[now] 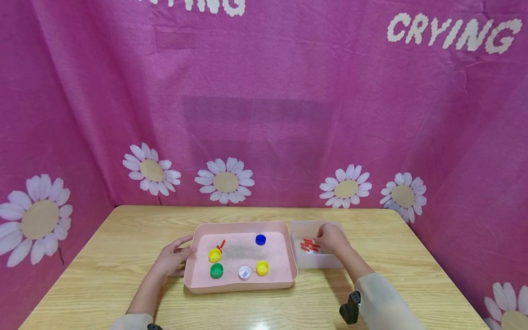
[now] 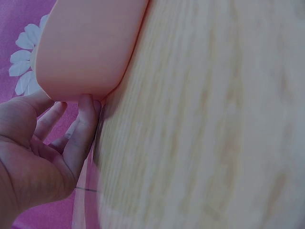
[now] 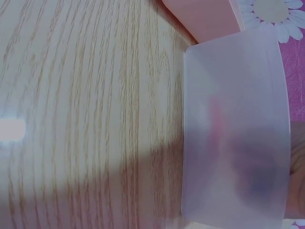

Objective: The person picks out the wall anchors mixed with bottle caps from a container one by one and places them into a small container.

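Observation:
At the left end of a pink tray (image 1: 239, 288), my left hand (image 1: 171, 259) holds the rim, thumb over the edge and fingers against the outer wall (image 2: 90, 57). Inside the tray are two yellow caps (image 1: 215, 255) (image 1: 262, 268), a green cap (image 1: 216, 271), a white cap (image 1: 244, 273) and a blue cap (image 1: 261, 239). Red sticks (image 1: 222, 244) lie beside the left yellow cap. My right hand (image 1: 331, 237) reaches into a translucent bin (image 1: 319, 262), fingertips down at several red sticks (image 1: 307, 246); I cannot tell whether it pinches one.
Tray and bin stand side by side on a wood-grain table (image 1: 367, 302). A pink curtain (image 1: 264, 128) with daisies hangs behind the table's back edge and at both sides. The bin's frosted wall (image 3: 233, 95) blurs the right hand behind it.

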`<state>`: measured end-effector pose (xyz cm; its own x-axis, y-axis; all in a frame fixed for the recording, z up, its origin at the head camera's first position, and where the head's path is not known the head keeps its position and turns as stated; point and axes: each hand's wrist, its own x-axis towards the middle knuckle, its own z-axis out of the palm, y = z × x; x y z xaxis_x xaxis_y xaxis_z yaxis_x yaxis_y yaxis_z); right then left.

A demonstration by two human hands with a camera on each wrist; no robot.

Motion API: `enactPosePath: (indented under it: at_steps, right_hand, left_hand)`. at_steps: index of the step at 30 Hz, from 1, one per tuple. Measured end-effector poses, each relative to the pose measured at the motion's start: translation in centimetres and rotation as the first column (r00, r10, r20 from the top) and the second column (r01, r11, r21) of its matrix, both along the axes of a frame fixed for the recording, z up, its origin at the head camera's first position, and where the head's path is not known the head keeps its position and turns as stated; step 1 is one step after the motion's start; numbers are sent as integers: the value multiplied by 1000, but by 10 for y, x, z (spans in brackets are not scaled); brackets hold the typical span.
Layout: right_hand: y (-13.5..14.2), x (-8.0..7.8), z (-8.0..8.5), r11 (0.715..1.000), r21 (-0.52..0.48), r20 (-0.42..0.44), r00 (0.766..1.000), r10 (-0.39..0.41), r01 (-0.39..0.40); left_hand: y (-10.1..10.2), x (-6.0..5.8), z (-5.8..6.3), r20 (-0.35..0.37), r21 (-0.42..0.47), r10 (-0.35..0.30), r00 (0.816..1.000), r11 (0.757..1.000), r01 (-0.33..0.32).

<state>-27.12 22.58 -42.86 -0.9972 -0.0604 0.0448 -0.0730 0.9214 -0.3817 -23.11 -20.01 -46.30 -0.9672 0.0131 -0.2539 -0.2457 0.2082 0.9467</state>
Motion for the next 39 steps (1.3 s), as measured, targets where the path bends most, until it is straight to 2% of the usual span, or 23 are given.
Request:
enactPosePath:
  at_steps: [5, 11, 16, 23, 33, 39]
  right_hand:
    - [1, -2, -1, 1000, 11, 1, 1000, -7, 7]
    - [-1, 0, 7, 1000, 14, 2, 1000, -13, 13]
    - [-4, 2, 16, 1000, -16, 4, 1000, -11, 11]
    - [-11, 1, 27, 997, -79, -39, 999, 10, -13]
    - [-31, -1, 37, 992, -123, -47, 999, 28, -33]
    - [-48, -2, 40, 987, -139, -100, 992, 71, -84]
  left_hand:
    - [0, 0, -1, -2, 4, 3, 1000, 1000, -3]
    - [-1, -1, -2, 3, -1, 3, 1000, 1000, -3]
    - [-1, -2, -1, 6, -14, -4, 1000, 1000, 4]
    - [-1, -2, -1, 3, -20, -4, 1000, 1000, 5]
    - [-1, -1, -1, 5, -11, 3, 1000, 1000, -3]
    - [-1, -1, 0, 5, -7, 0, 1000, 1000, 0]
